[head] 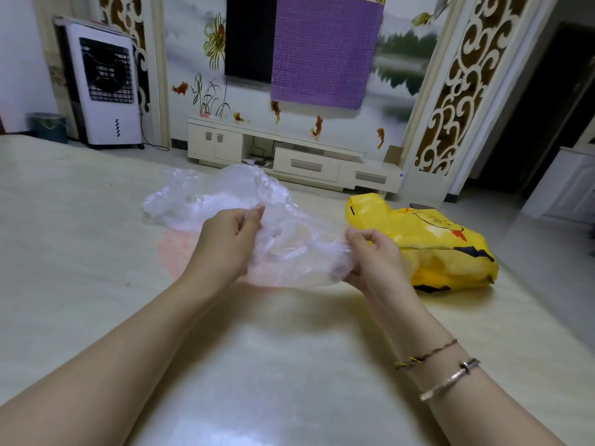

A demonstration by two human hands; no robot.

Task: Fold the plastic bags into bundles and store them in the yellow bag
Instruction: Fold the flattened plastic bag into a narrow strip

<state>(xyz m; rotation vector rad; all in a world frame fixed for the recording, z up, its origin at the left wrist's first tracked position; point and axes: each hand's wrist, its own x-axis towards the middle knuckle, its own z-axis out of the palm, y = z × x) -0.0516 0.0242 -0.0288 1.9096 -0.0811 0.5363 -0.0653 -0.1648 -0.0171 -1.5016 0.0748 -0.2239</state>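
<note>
Both hands pinch clear bag; edges indistinct, yellow bag beside

Bare forearms; right wrist: braided cord bracelet, silver bangle.

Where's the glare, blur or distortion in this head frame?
Head view: broad glare on the glossy table near the camera; wide-angle bending of the wall panels and cabinet; soft blur across the background. The clear plastic bag, pinched by left hand and right hand, reads low-contrast against the pale surface. Yellow bag is well exposed.
</note>
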